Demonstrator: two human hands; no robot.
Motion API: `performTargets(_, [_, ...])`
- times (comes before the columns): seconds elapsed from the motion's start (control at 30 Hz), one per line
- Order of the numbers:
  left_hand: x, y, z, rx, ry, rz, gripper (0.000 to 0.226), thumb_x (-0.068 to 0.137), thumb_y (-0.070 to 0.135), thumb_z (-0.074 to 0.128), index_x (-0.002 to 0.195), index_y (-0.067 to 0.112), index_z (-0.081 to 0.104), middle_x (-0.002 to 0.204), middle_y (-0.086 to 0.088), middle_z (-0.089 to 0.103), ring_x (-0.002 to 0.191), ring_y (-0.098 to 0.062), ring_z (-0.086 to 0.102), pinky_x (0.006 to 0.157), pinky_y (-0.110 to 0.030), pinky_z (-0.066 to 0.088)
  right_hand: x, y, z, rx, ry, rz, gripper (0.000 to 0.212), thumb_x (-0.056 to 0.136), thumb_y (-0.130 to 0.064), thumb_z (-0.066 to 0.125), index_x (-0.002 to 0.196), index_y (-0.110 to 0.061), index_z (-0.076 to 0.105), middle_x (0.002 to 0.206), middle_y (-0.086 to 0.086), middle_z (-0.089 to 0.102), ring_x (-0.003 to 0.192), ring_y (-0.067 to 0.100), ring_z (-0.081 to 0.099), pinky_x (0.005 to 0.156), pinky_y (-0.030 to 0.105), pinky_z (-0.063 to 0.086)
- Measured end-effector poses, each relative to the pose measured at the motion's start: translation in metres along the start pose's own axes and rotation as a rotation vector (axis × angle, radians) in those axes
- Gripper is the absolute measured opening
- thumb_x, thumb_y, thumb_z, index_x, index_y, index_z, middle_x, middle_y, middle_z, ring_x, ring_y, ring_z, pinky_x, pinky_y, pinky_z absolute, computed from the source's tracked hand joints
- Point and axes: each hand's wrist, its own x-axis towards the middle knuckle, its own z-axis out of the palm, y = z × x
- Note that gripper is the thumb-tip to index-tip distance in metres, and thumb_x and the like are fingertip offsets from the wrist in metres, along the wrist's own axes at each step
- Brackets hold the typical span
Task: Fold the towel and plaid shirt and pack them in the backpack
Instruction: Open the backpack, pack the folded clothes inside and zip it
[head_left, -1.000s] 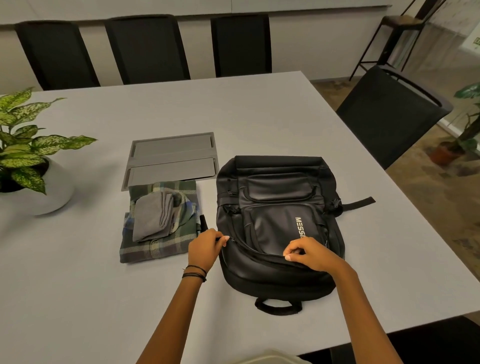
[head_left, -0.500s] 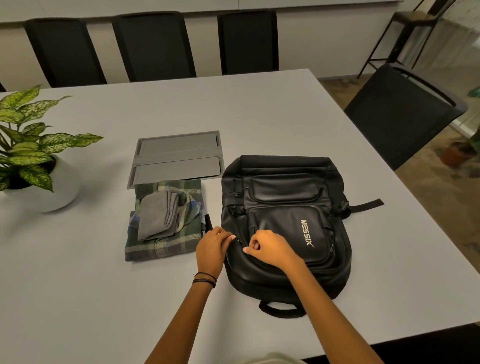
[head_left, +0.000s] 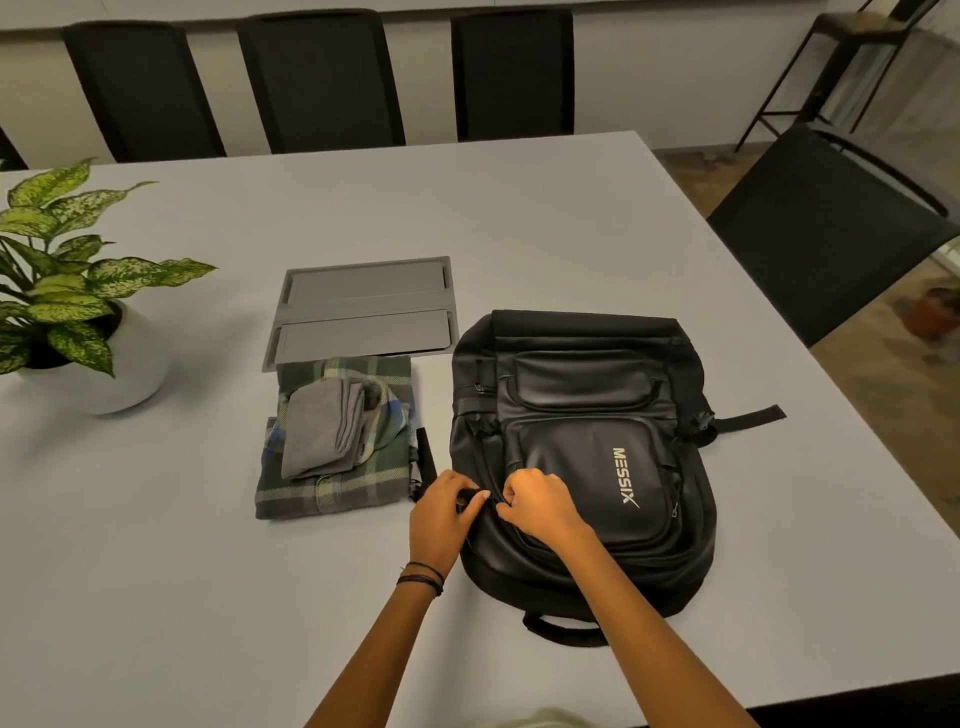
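**Both hands at the backpack's left zip line**

I see one black backpack (head_left: 582, 395) lying flat on the grey table (head_left: 467, 208), front face up. Its long axis runs away from me. The carry handle (head_left: 561, 631) points toward my edge of the table and the other end points at the far chairs. The white lettering on the front pocket runs along that same axis.

My left hand (head_left: 441, 519) sits on the bag's left edge with its fingers curled, pinching a bit of black material there. My right hand (head_left: 540, 512) is just beside it, nearly touching, with fingers curled and pinching at the zip line. I cannot make out the zip pull itself.

Just left of the bag lies one folded plaid shirt (head_left: 332, 493), green and cream, its long side also running away from me. One folded grey towel (head_left: 322, 436) lies on top of it, slightly tilted.

Beyond the shirt is one grey panel (head_left: 363, 312) set in the table, with two flaps. One potted plant (head_left: 67, 291) stands at the far left. I count three black chairs (head_left: 317, 78) along the far side and one more on the right.
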Motion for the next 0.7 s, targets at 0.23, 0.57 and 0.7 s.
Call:
performTargets(0.23, [0.010, -0.005, 0.013, -0.029, 0.034, -0.042, 0.016, 0.089, 0.026, 0.060, 0.091, 0.010, 0.059, 0.102, 0.004, 0.055, 0.080, -0.005, 0.052, 0.072, -0.013, 0.043, 0.002, 0.003, 0.008, -0.032, 0.013, 0.024, 0.040, 0.089, -0.017, 0.049, 0.057, -0.020, 0.025, 0.060, -0.006, 0.030, 0.059, 0.018, 0.036, 0.072, 0.028, 0.030])
performTargets(0.57, [0.048, -0.015, 0.019, -0.051, 0.055, -0.072, 0.013, 0.092, 0.022, 0.056, 0.094, 0.009, 0.057, 0.097, -0.001, 0.059, 0.082, -0.012, 0.056, 0.073, -0.027, 0.050, 0.007, 0.008, 0.001, 0.029, -0.018, 0.045, 0.034, 0.086, -0.019, 0.054, 0.059, -0.017, 0.034, 0.062, -0.002, 0.039, 0.059, 0.018, 0.044, 0.063, 0.030, 0.040])
performTargets(0.7, [0.066, -0.019, 0.019, 0.008, 0.040, -0.066, 0.016, 0.092, 0.025, 0.055, 0.094, 0.009, 0.057, 0.099, -0.002, 0.059, 0.082, -0.017, 0.058, 0.069, -0.031, 0.050, 0.011, 0.011, -0.006, 0.074, -0.006, 0.036, 0.018, 0.081, -0.021, 0.056, 0.069, -0.013, 0.044, 0.070, 0.004, 0.050, 0.064, 0.019, 0.050, 0.065, 0.032, 0.045])
